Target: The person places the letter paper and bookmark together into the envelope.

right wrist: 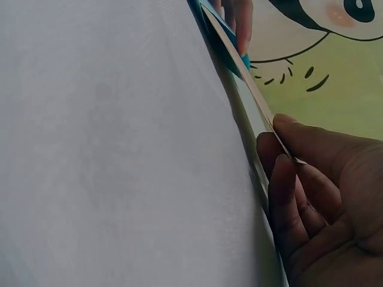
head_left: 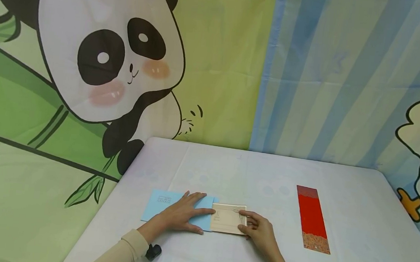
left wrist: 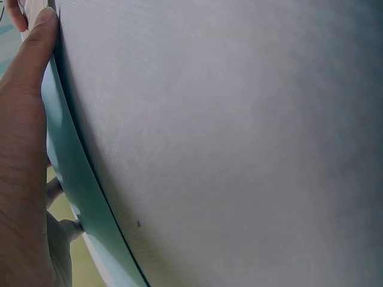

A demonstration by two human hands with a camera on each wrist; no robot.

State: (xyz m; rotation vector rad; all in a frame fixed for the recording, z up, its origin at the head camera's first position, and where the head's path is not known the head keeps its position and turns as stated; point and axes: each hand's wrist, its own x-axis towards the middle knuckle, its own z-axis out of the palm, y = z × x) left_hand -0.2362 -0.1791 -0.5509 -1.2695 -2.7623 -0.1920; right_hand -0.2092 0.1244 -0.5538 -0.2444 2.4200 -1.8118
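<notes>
A light blue envelope [head_left: 151, 209] lies flat on the white table, small printing at its upper left. My left hand [head_left: 181, 213] rests on it with fingers spread. From the envelope's right end sticks out a cream card [head_left: 224, 222] with a thin drawn design; its left part is hidden inside or under the blue paper. My right hand [head_left: 261, 233] pinches the card's right edge between thumb and fingers. In the right wrist view the card [right wrist: 258, 98] tilts up slightly off the table, running into the envelope's opening. The left wrist view has the left thumb along the envelope's near edge [left wrist: 81, 173].
A red strip of paper [head_left: 313, 217] with a gold-brown lower end lies to the right of the hands. Black wrist devices [head_left: 153, 252] sit by both wrists. Behind the white table [head_left: 229, 166] hangs a printed curtain with a panda [head_left: 111, 16].
</notes>
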